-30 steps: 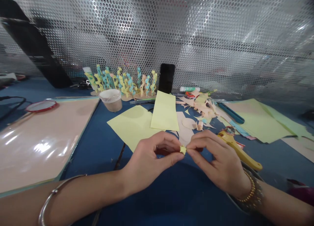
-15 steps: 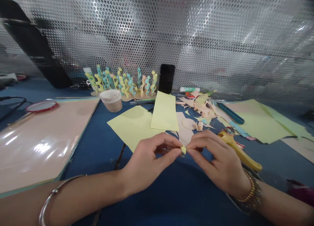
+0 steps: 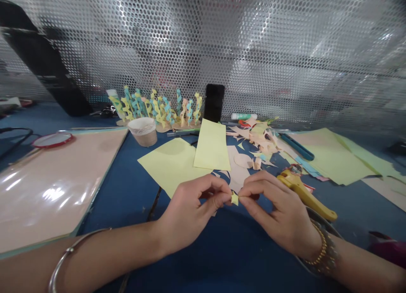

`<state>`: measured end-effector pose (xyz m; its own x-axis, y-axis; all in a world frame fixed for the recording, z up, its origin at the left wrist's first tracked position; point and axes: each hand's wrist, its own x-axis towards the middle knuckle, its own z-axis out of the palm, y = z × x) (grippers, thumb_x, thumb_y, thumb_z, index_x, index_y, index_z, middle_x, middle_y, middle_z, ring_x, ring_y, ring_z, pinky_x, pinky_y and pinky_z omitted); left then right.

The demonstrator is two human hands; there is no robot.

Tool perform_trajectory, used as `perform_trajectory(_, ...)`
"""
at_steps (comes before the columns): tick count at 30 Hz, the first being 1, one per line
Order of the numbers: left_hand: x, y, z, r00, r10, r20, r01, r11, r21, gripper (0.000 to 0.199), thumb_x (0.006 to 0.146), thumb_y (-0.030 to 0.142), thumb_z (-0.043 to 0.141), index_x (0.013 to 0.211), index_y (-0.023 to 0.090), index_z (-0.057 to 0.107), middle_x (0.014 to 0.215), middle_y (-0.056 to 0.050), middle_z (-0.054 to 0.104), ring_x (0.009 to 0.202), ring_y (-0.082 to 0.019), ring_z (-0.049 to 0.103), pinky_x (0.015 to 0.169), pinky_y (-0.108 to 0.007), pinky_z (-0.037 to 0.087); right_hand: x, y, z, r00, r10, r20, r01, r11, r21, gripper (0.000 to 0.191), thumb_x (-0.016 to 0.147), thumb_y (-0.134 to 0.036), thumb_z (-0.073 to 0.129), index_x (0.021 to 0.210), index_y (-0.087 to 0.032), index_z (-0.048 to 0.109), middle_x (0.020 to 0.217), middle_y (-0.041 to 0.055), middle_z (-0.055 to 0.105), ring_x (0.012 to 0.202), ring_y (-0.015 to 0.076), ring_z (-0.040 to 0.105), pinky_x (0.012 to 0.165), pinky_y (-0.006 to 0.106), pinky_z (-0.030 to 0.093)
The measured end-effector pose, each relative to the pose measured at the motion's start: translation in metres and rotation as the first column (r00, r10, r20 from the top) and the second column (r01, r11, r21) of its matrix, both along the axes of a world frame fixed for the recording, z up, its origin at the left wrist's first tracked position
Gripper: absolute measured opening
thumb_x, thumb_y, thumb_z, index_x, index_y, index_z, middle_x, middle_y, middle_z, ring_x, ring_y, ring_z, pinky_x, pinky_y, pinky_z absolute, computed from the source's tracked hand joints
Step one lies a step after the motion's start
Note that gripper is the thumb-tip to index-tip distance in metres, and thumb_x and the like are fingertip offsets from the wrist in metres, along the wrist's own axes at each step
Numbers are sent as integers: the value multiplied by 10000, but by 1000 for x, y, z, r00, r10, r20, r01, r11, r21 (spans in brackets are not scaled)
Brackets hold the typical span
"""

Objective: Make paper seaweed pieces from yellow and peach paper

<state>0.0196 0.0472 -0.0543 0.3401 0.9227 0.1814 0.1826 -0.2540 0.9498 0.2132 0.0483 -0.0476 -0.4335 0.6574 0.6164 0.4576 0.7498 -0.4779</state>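
A small yellow paper star [image 3: 234,198] is pinched between the fingertips of both hands, above the blue tabletop. My left hand [image 3: 193,214] grips its left side with thumb and forefinger. From the right, the thumb and forefinger of my right hand [image 3: 279,212] close on the opposite point. Just beyond the hands lie a yellow paper strip [image 3: 212,145], a larger yellow sheet [image 3: 174,161] and a pale pink paper piece [image 3: 236,174]. Near my right hand rests a yellow-handled tool [image 3: 309,195], partly hidden by the fingers.
Twisted paper strands [image 3: 161,109] stand upright on card bases at the back, behind a paper cup [image 3: 142,132]. A phone [image 3: 214,102] leans against the perforated metal wall. Paper scraps [image 3: 260,140], a teal cutter [image 3: 298,146] and a plastic-covered paper stack [image 3: 57,187] lie around.
The star has turned so that its five-pointed face shows more plainly. Both hands have shifted slightly left and still pinch it.
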Motion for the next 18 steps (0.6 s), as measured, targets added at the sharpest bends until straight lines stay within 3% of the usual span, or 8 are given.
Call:
perform_trajectory(6,0,-2,1,998,-4,-58,10,995,100,128,876,204,551,782,194,637,701,27,636,608,-88,560,590,-183,459,5,6,4,998,64,-18,-65,996,-59,145,871,-110,553,949,-195,641,910,45,614,850,133,604,714,249,527)
perform_trajectory(12,-1,-6,4,991,10,-132,16,981,195,134,871,195,562,767,198,648,719,26,670,632,-90,588,626,-181,466,5,11,8,978,207,-15,-207,970,-124,65,858,-133,592,858,-188,626,862,32,621,817,123,597,721,253,522)
perform_trajectory(18,-2,-6,4,981,0,-193,49,968,246,127,867,208,561,782,208,656,722,12,682,641,-112,611,649,-213,492,8,10,11,953,300,36,-295,950,-105,102,893,-138,539,841,-192,607,860,35,608,834,119,586,749,254,511)
